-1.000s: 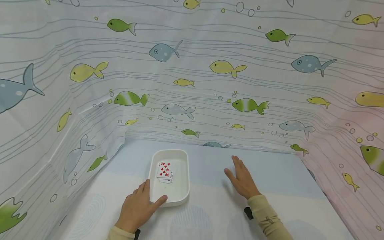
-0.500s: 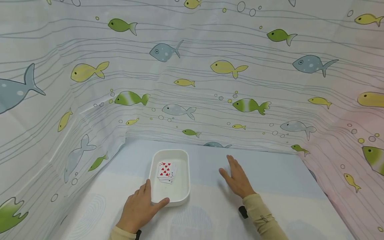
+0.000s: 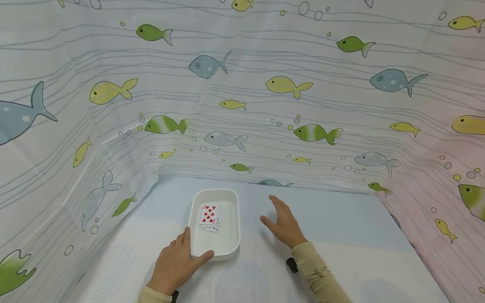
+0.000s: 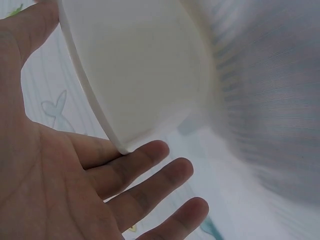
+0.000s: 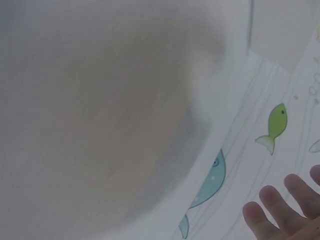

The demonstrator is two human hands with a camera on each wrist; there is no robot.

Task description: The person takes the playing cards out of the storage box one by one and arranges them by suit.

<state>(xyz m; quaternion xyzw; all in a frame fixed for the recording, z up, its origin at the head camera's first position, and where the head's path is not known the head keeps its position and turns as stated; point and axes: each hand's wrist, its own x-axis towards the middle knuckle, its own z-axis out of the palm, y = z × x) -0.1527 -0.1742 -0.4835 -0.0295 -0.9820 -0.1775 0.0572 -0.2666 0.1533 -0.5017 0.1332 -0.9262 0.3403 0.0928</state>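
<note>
A white rectangular plastic tub stands on the table. Inside it, toward the back left, lies a small loose stack of playing cards, with a heart card face up on top. My left hand rests against the tub's near left corner, thumb at the near side and fingers along the left wall. The left wrist view shows those fingers extended and spread beside the tub's wall. My right hand hovers right of the tub, apart from it, holding nothing. Only its fingertips appear in the right wrist view.
A pale blue and white cloth covers the table. A fish-patterned sheet rises at the back and along both sides. Dark wrist straps show at both cuffs.
My right hand has moved steadily left, closer to the tub. The left hand, the tub and the cards have stayed in place.
</note>
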